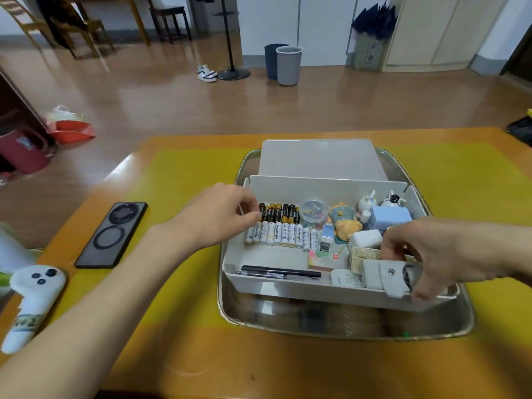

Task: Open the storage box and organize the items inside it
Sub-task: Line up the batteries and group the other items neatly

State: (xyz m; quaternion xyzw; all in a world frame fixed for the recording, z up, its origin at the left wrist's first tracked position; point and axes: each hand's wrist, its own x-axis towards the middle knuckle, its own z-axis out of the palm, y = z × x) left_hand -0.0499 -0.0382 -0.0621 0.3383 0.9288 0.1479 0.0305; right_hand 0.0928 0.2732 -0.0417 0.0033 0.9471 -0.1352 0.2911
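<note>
Sitting open in a shiny metal tray (449,329) on the yellow mat, the white plastic storage box (288,286) has its lid (319,159) at twelve o'clock. My left hand (218,214) pinches a battery (262,212) at the row's nine o'clock end. My right hand (437,254) grips a grey snap pouch (394,279) over the five o'clock rim. Bare floor remains above the two pens (280,272). A black phone (113,234) lies at nine o'clock.

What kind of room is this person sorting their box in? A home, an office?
Most likely a lived-in home or dorm room. Beyond the table there is a wooden floor with a pair of sneakers left out, two waste bins by the wall, a folded umbrella and wooden chairs.
</note>
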